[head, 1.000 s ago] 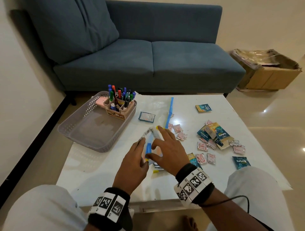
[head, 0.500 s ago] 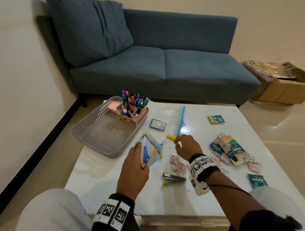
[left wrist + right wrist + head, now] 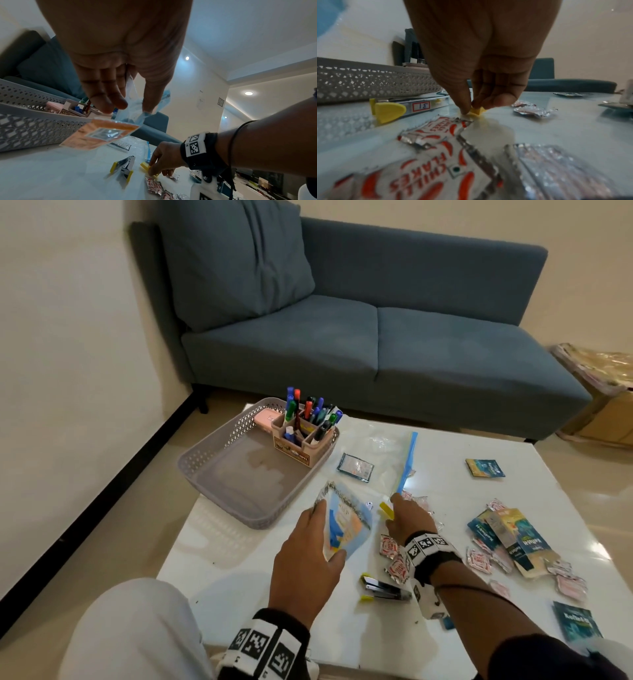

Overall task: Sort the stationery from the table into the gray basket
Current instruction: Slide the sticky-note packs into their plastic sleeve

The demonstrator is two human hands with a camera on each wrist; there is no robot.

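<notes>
My left hand (image 3: 313, 537) grips a blue and orange blister pack (image 3: 347, 523) and holds it above the table, just right of the gray basket (image 3: 219, 446). From the left wrist the pack (image 3: 102, 133) hangs orange side down under the fingers (image 3: 109, 102). My right hand (image 3: 399, 510) reaches down to the table and pinches a small yellow piece (image 3: 385, 510) between thumb and fingers (image 3: 464, 106); the yellow piece (image 3: 476, 111) lies on the tabletop. A silver stapler with yellow ends (image 3: 385, 592) lies nearer me.
In the basket stand a pen holder full of markers (image 3: 303, 436) and a pink item (image 3: 269, 417). A clear zip bag (image 3: 406, 463), chilli flake sachets (image 3: 436, 129) and blue packets (image 3: 507, 537) lie over the table's right half. A sofa (image 3: 376, 344) stands behind.
My left hand lifted the blister pack off the table and carried it left toward the basket. My right hand let go of it and dropped onto the yellow piece.
</notes>
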